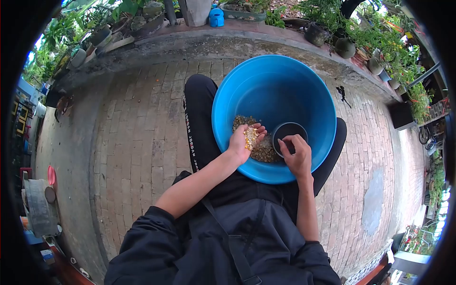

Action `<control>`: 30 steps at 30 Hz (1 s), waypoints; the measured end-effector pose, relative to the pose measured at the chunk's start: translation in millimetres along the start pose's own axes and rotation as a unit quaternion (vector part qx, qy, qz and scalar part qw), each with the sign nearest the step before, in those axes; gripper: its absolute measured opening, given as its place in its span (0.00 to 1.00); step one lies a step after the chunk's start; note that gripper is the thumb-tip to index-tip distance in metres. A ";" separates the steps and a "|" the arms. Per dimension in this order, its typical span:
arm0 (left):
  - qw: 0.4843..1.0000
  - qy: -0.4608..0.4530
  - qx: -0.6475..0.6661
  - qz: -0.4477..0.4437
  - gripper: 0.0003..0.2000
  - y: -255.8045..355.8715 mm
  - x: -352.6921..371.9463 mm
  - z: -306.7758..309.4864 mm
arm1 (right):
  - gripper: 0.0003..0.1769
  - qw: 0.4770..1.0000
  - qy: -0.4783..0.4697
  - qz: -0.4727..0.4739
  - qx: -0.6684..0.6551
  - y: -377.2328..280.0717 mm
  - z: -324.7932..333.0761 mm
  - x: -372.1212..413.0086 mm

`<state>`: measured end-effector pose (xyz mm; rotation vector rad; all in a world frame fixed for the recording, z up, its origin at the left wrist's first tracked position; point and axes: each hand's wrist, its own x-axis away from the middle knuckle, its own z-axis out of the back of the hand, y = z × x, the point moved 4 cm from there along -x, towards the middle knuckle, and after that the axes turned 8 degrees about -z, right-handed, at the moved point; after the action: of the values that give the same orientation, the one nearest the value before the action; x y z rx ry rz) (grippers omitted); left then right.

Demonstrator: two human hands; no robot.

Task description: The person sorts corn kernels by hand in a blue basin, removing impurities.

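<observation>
Between my knees sits a round blue tub (280, 95), with my black trousers (202, 102) showing on both sides. On the near part of its floor lies a loose heap of brown grain (264, 153); my left hand (241, 146) hides some of it. That hand is turned palm up and cupped, its fingers side by side and unclenched, and carries a portion of yellow and pale kernels (250, 137). To the right of the heap, inside the tub, stands a dark bowl (290, 128). My right hand (298, 157) is positioned over the near rim of this bowl, fingers bent and thumb facing the index finger. I cannot tell whether these fingertips meet, grip the rim or pinch any grain. Around me extends a brick floor (137, 142), with a grey patch (373, 199) to the right. Beyond the tub runs a low concrete ledge (190, 47), which carries plant pots (345, 47) and a small blue container (216, 18).
</observation>
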<state>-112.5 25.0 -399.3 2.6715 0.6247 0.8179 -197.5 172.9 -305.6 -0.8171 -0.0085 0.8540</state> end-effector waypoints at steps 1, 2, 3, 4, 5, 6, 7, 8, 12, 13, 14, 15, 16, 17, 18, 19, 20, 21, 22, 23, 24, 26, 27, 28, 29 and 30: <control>1.000 0.012 0.005 -0.003 0.19 0.5 -1.1 0.5 | 0.08 1.000 0.007 -0.015 -0.004 -0.2 2.8 2.0; 1.000 0.012 0.004 -0.004 0.19 1.1 -2.6 -0.2 | 0.08 1.000 0.007 -0.014 -0.005 -2.7 5.0 3.8; 1.000 0.025 0.017 -0.001 0.19 1.3 -4.0 -0.1 | 0.08 0.999 0.004 -0.033 -0.028 -4.3 7.5 6.1; 0.999 0.038 0.030 0.003 0.18 2.6 -3.6 -3.0 | 0.09 0.997 0.001 -0.051 -0.050 -6.0 10.5 8.8; 0.999 0.035 0.023 0.006 0.18 2.7 -4.6 -8.9 | 0.11 0.998 -0.035 -0.037 -0.032 -9.7 12.2 13.3; 0.999 0.026 0.034 -0.001 0.18 2.0 -4.1 -14.1 | 0.13 0.997 -0.075 -0.023 -0.014 -13.2 13.3 19.0; 0.999 0.019 0.044 -0.008 0.18 1.5 -3.3 -17.3 | 0.16 0.995 -0.097 0.000 -0.005 -17.1 13.0 24.3; 0.999 0.019 0.041 -0.006 0.18 0.3 -4.3 -16.4 | 0.19 0.993 -0.116 0.023 0.018 -23.7 15.2 28.9; 0.997 0.043 0.061 -0.006 0.18 3.5 -6.5 -15.0 | 0.18 0.983 -0.160 0.055 0.070 -29.2 9.7 38.4; 0.997 0.044 0.063 -0.007 0.18 5.2 -5.9 -16.0 | 0.18 0.981 -0.171 0.052 0.078 -27.7 7.9 39.7; 0.997 0.043 0.059 -0.006 0.18 6.5 -5.5 -17.2 | 0.18 0.981 -0.169 0.050 0.076 -27.2 9.3 37.9; 0.997 0.045 0.061 -0.008 0.19 7.7 -4.7 -17.2 | 0.17 0.977 -0.189 0.057 0.079 -28.2 10.3 35.6; 0.997 0.047 0.063 -0.011 0.19 9.1 -2.6 -18.0 | 0.15 0.972 -0.209 0.064 0.082 -29.5 11.4 34.7; 0.997 0.048 0.061 -0.009 0.19 10.1 -0.3 -19.0 | 0.15 0.973 -0.209 0.062 0.081 -30.1 13.6 34.0; 0.997 0.047 0.060 -0.012 0.19 11.5 2.1 -20.4 | 0.15 0.968 -0.229 0.056 0.085 -30.4 14.2 33.0; 0.997 0.045 0.060 -0.016 0.20 12.9 4.0 -22.1 | 0.15 0.963 -0.249 0.051 0.089 -30.5 15.0 31.4; 0.997 0.046 0.060 -0.018 0.20 13.7 6.1 -23.0 | 0.15 0.963 -0.249 0.052 0.089 -30.6 17.6 31.0; 0.997 0.047 0.059 -0.022 0.20 15.5 8.4 -23.9 | 0.15 0.960 -0.263 0.036 0.090 -28.8 20.0 32.5; 0.997 0.049 0.058 -0.028 0.21 18.6 9.6 -24.1 | 0.14 0.956 -0.276 0.023 0.092 -27.8 22.0 32.9; 0.996 0.049 0.059 -0.033 0.21 22.1 11.0 -23.8 | 0.15 0.955 -0.283 0.010 0.091 -27.8 24.6 32.1; 0.997 0.039 0.054 -0.029 0.21 23.9 13.3 -23.8 | 0.15 0.955 -0.284 0.014 0.089 -26.6 24.9 29.6; 0.998 0.032 0.052 -0.023 0.22 24.4 17.4 -23.7 | 0.16 0.953 -0.297 -0.018 0.052 -22.2 26.1 28.6; 0.999 0.021 0.046 -0.017 0.22 22.6 19.3 -25.3 | 0.16 0.953 -0.300 -0.007 0.035 -22.9 26.5 25.2; 0.999 0.009 0.039 -0.010 0.22 20.8 19.9 -27.3 | 0.16 0.953 -0.301 -0.007 0.037 -27.1 27.7 20.8; 0.999 0.007 0.041 -0.010 0.22 19.9 19.8 -27.6 | 0.15 0.944 -0.323 -0.068 0.024 -31.3 27.5 16.9; 0.999 0.000 0.038 -0.010 0.22 18.6 19.0 -28.7 | 0.14 0.931 -0.343 -0.129 0.010 -33.4 25.5 13.6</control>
<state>-109.0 21.8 -360.5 2.7293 0.6937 0.8049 -174.1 185.6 -270.3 -0.4494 -0.7092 0.8483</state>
